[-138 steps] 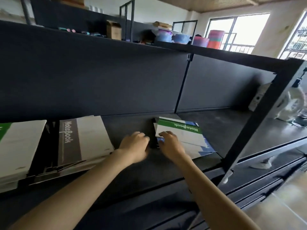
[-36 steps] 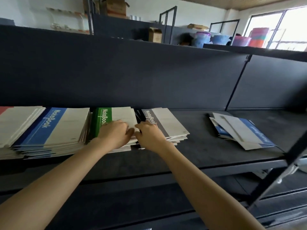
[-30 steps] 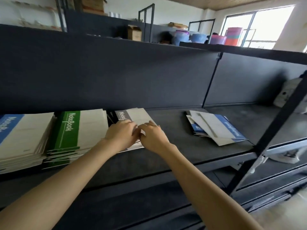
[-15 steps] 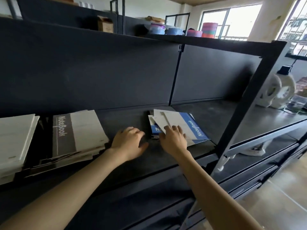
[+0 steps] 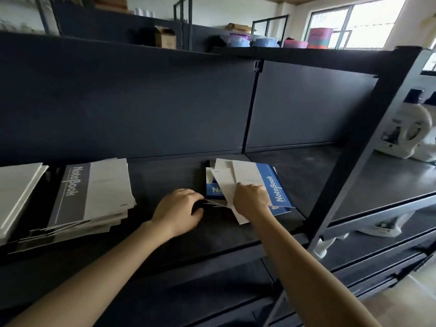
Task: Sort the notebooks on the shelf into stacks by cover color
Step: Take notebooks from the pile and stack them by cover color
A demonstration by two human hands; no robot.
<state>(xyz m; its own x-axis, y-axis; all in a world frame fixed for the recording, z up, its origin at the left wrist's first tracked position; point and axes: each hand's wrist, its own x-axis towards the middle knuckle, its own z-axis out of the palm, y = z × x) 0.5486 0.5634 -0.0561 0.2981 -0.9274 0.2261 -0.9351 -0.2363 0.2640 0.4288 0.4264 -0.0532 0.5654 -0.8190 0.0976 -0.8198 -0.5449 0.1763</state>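
Now, in the head view, you are working through the loose, skewed blue notebooks (image 5: 271, 182) on the shelf (image 5: 165, 175). Your right hand (image 5: 250, 200) lies on them with fingers bent, pinching the top covers, and your left hand (image 5: 179, 208) is just beside, fingers curled at the pile's near corner, hold unclear. Next, I judge, you must free one cover, read its colour and carry it leftward, since this bay also holds the grey stack (image 5: 94, 192) well left of your left hand and a white-topped stack (image 5: 16, 187) beyond that.
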